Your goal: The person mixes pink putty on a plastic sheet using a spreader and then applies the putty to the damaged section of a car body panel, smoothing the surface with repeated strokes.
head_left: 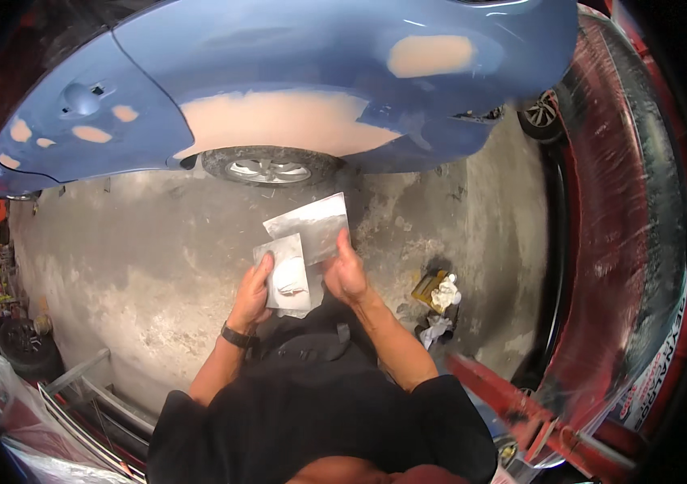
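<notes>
My left hand (252, 292) holds a small flat metal plate (286, 276) with a blob of pale filler paste on it. A larger flat metal spreader sheet (313, 226) is gripped at its lower edge by my right hand (346, 274), and it overlaps the small plate's top right corner. Both hands are held together in front of my chest. A black watch sits on my left wrist. Ahead stands a blue car (295, 73) with several tan filler patches, the biggest (279, 121) above its wheel (267, 167).
Stained concrete floor (133, 250) lies between me and the car. White rags and a yellow can (437, 292) sit on the floor at right. A loose tyre (25, 347) and metal frames are at lower left. A red plastic-wrapped car (626, 210) curves along the right.
</notes>
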`<action>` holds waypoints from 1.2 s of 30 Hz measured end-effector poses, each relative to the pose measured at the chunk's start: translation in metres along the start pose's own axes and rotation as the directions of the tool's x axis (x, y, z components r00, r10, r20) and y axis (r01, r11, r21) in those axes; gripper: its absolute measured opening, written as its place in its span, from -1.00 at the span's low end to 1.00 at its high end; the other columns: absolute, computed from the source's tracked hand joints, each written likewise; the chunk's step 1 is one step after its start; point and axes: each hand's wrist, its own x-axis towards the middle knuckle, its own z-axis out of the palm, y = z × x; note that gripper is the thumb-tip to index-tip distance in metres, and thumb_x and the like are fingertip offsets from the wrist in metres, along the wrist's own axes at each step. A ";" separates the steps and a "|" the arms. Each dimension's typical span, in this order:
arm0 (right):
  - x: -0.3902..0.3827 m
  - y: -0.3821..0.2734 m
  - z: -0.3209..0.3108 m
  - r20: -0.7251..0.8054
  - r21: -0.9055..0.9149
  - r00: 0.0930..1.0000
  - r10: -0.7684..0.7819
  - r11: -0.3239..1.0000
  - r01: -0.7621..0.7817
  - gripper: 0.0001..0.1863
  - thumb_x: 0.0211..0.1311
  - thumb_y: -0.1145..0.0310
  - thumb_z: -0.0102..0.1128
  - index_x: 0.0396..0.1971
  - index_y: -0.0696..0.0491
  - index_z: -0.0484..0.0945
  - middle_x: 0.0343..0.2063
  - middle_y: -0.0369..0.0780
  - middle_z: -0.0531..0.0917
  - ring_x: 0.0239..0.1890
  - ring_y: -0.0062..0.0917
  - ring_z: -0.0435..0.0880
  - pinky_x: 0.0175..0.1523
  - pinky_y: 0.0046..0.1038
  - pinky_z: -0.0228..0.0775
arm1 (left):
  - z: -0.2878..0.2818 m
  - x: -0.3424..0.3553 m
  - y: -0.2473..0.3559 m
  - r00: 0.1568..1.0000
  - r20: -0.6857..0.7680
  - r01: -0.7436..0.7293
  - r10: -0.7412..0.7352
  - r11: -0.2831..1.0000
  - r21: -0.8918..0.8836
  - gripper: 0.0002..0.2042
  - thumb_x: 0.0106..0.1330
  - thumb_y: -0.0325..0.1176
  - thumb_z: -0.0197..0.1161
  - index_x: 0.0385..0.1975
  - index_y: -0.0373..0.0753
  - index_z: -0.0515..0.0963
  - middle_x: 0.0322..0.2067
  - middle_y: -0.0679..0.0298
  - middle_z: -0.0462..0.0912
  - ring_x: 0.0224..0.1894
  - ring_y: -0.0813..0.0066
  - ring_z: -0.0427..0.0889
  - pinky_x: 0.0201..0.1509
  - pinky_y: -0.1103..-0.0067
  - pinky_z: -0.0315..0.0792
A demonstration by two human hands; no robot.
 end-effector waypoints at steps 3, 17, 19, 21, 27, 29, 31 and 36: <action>0.015 -0.020 -0.035 0.188 -0.209 0.978 0.093 0.977 -0.053 -0.30 0.54 -0.13 -0.34 0.43 0.07 0.08 0.41 -0.24 0.25 0.43 -0.36 0.21 0.51 -0.22 -0.11 | 0.012 0.025 -0.013 0.985 -0.168 -0.042 0.048 0.998 0.040 -0.57 0.52 -0.07 0.05 0.07 -0.35 0.50 -0.12 0.27 0.67 -0.19 0.50 0.68 -0.11 0.53 0.58; -0.042 0.166 -0.221 -0.288 -0.945 0.220 0.932 -0.315 0.094 0.03 0.32 -0.48 -0.44 -0.04 0.30 0.59 0.01 0.11 0.62 0.16 -0.06 0.55 0.26 -0.18 0.32 | -0.065 0.113 -0.055 0.865 -0.500 0.112 -0.053 0.990 0.088 -0.54 0.44 -0.04 0.19 -0.02 -0.41 0.53 -0.16 0.26 0.64 -0.19 0.61 0.59 -0.22 0.60 0.49; -0.020 0.138 -0.177 -0.176 -0.982 0.149 0.973 -0.164 -0.089 -0.03 0.35 -0.45 -0.37 -0.07 0.27 0.61 -0.21 -0.01 0.67 -0.06 -0.21 0.62 0.15 -0.26 0.41 | -0.085 0.132 -0.074 0.854 -0.520 0.111 -0.029 0.986 0.127 -0.55 0.44 -0.02 0.19 -0.11 -0.40 0.56 -0.23 0.27 0.64 -0.25 0.63 0.57 -0.28 0.63 0.47; -0.012 0.134 -0.189 -0.105 -0.992 0.059 0.993 -0.101 -0.078 -0.10 0.40 -0.39 -0.33 -0.09 0.26 0.61 -0.29 -0.07 0.65 -0.16 -0.31 0.60 0.08 -0.31 0.43 | -0.113 0.157 -0.099 0.946 -0.323 -0.013 -0.022 0.994 -0.107 -0.57 0.43 0.00 0.19 -0.26 -0.36 0.59 -0.36 0.33 0.61 -0.37 0.66 0.53 -0.39 0.66 0.43; 0.052 0.123 -0.279 0.112 -0.735 0.166 0.980 0.194 -0.650 -0.56 0.54 0.11 -0.08 -0.05 0.18 0.62 -0.17 -0.16 0.69 -0.06 -0.49 0.66 0.15 -0.44 0.46 | -0.163 0.217 -0.119 0.928 -0.370 -0.055 -0.037 0.971 -0.234 -0.63 0.44 -0.04 0.19 -0.22 -0.30 0.62 -0.39 0.38 0.67 -0.43 0.65 0.63 -0.34 0.62 0.52; 0.105 0.116 -0.293 0.061 -0.946 0.515 0.855 0.213 -0.243 -0.68 0.50 0.34 -0.07 0.06 0.15 0.56 -0.01 -0.18 0.66 0.15 -0.43 0.56 0.30 -0.35 0.32 | -0.187 0.236 -0.133 0.922 -0.386 -0.105 -0.015 0.952 -0.288 -0.63 0.45 -0.04 0.18 -0.18 -0.28 0.62 -0.38 0.37 0.70 -0.40 0.63 0.67 -0.31 0.62 0.55; 0.155 0.114 -0.320 0.067 -0.962 0.698 0.713 0.232 -0.144 -0.57 0.49 0.16 -0.02 0.15 0.14 0.49 0.06 -0.15 0.61 0.19 -0.44 0.53 0.23 -0.41 0.35 | -0.217 0.253 -0.154 0.943 -0.332 -0.101 0.008 0.959 -0.264 -0.64 0.46 -0.06 0.17 -0.11 -0.28 0.61 -0.30 0.33 0.72 -0.34 0.60 0.71 -0.25 0.60 0.59; 0.217 0.144 -0.365 0.192 -0.914 0.942 0.276 0.400 0.070 -0.34 0.52 0.00 -0.13 0.37 0.19 0.11 0.10 -0.01 0.53 0.17 -0.27 0.53 0.16 -0.35 0.39 | -0.252 0.292 -0.185 0.967 -0.251 -0.099 0.040 0.968 -0.229 -0.61 0.47 -0.06 0.15 -0.05 -0.31 0.59 -0.25 0.29 0.72 -0.32 0.58 0.72 -0.24 0.59 0.59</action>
